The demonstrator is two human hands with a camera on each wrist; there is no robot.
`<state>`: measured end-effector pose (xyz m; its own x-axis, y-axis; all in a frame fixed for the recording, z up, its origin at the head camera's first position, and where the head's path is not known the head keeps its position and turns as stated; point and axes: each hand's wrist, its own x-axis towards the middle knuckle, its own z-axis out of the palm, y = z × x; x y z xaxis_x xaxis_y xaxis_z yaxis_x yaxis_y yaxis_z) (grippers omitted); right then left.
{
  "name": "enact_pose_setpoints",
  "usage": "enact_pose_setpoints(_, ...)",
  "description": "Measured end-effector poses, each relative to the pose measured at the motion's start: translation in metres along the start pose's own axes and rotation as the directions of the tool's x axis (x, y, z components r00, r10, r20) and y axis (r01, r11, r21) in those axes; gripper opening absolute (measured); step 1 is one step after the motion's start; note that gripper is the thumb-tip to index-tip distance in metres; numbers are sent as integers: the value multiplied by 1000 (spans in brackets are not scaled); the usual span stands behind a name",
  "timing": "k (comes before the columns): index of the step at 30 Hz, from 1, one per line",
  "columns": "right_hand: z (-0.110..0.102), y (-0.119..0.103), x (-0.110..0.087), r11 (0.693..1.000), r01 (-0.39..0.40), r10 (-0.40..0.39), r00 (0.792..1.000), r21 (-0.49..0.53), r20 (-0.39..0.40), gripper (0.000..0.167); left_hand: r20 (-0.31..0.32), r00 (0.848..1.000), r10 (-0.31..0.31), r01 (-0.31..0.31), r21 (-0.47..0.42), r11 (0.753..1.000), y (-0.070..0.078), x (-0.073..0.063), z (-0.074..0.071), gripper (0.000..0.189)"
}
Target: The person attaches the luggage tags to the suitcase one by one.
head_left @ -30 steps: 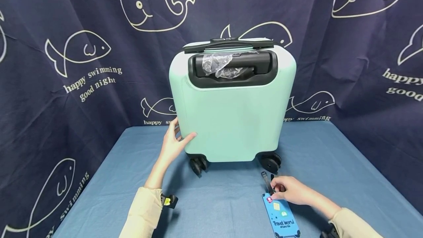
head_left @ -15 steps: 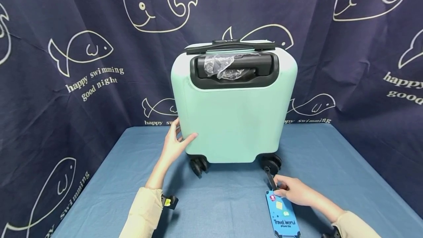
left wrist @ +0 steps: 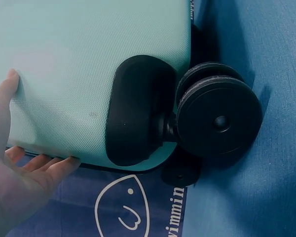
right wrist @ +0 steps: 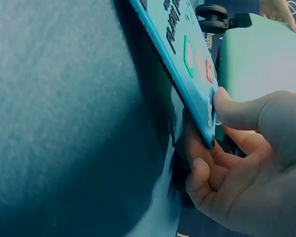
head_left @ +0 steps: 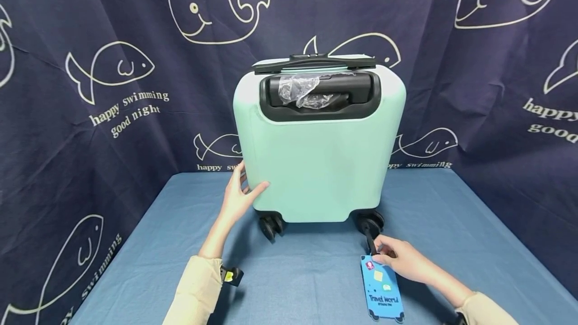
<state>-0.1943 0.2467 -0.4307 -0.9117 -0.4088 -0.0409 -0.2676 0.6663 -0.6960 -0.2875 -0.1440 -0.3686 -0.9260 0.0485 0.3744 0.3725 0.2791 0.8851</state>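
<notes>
Left hand point(head_left: 233, 201) gripping the mint suitcase point(head_left: 318, 172), right hand point(head_left: 403, 261) pinching the blue tag point(head_left: 383, 290), we could snag its black strap point(head_left: 371, 244) on the caster point(head_left: 372, 218) by lifting too close.

The left grip point(left wrist: 27, 180) holds the mint suitcase point(left wrist: 79, 64); a black twin wheel point(left wrist: 217, 118) juts from the suitcase's corner, fish-printed cloth point(left wrist: 76, 205) behind it, blue worktop point(left wrist: 283, 163) beneath.

"Travel World" on blue tag point(head_left: 381, 287)
</notes>
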Motion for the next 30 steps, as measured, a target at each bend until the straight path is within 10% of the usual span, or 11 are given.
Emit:
enact_pose_setpoints(9,1,1,2,995,-80,84,994,51,-75,29,9,1000,-11,11,-14,1000,27,-9,2,79)
enact_pose_setpoints(19,5,-1,1,999,-35,31,984,-16,-177,26,-10,1000,2,-2,-17,1000,-1,1,2,81)
enact_pose_setpoints(30,-5,-6,-6,992,97,-115,957,-81,-268,17,-8,1000,8,-8,0,1000,1,-1,1,82)
